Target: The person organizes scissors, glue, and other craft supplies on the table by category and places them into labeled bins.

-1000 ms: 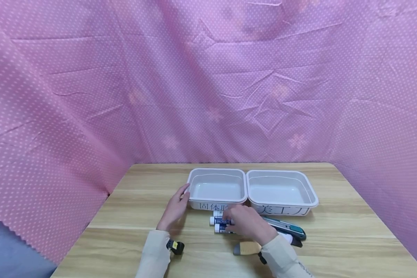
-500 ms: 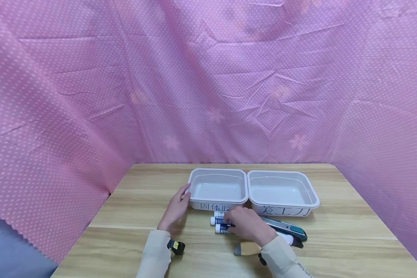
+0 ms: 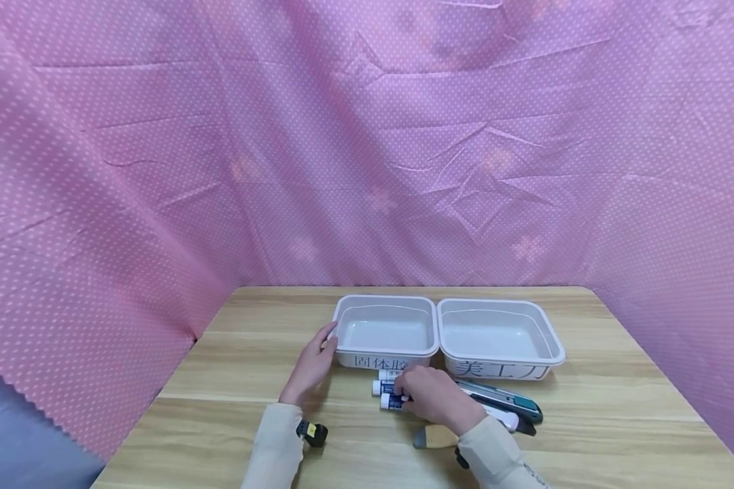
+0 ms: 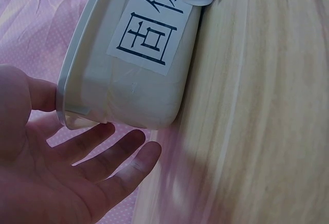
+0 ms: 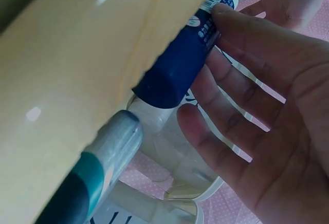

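1. Blue cylindrical plastic glue stick with a white cap (image 3: 393,402): lay low at the worktop, just in front of the left box, the nearest of three side-by-side tubes to the person; cap pointed left. Could not tell if it was lifted.
2. Right hand (image 3: 437,397): grip clamped on that tube, thumb near the cap end, other fingers bent behind it.
3. Second blue tube with white cap (image 3: 382,388) lay just beyond; farthest was a tube with white cap and pale label (image 3: 389,374), close to the box front. Both partly hidden by the right hand.
4. Left hand (image 3: 310,367): grip apart, fingers relaxed and spread, thumb touching the left rim of the white rectangular plastic box labelled 固体胶 (image 3: 348,360).
5. Matching white plastic box labelled 美工刀 (image 3: 501,371) stood right beside it, long sides toward the person.
6. Right of the tubes: teal-and-grey utility knife with black end (image 3: 514,402), slanting; white-and-black cutter (image 3: 506,419) next to it, partly covered; orange-yellow handle with grey end (image 3: 438,437) nearer the person, by the right wrist.
7. Light wood-grain worktop (image 3: 220,428) carried everything; pink white-dotted cloth (image 3: 373,163) hung behind.
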Action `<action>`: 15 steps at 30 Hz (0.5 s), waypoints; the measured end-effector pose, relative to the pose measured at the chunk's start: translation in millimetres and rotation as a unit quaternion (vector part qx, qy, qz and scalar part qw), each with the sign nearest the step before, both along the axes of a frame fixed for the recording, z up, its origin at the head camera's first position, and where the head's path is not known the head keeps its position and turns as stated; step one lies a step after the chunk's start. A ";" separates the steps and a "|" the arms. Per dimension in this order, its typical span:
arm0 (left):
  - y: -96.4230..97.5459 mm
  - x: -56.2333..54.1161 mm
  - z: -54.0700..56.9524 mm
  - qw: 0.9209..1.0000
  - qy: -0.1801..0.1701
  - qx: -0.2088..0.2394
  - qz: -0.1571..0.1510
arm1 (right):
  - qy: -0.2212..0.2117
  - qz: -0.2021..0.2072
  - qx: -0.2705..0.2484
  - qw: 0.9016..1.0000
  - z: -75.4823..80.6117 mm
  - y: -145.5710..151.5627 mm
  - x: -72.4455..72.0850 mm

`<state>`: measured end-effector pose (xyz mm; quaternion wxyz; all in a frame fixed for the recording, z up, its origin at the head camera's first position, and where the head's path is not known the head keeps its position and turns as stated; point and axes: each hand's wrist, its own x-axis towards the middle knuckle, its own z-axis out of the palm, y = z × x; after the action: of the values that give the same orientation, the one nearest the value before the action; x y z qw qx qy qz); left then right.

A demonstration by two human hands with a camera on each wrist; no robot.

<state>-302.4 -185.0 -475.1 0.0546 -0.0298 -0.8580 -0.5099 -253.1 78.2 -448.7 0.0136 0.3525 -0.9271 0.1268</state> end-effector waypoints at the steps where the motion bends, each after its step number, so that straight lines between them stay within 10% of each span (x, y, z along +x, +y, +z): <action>1: 0.1 0.2 0.1 1.000 -0.001 0.001 -0.001 | 0.001 -0.001 0.001 1.000 0.0 -0.1 0.4; 15: 0.2 1.1 -0.7 1.000 -0.005 0.000 0.001 | 0.003 -0.013 0.011 1.000 -0.5 2.5 0.1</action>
<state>-301.3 -184.8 -475.8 0.0509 -0.0262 -0.8585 -0.5097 -253.0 80.7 -449.3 0.0145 0.3413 -0.9327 0.1153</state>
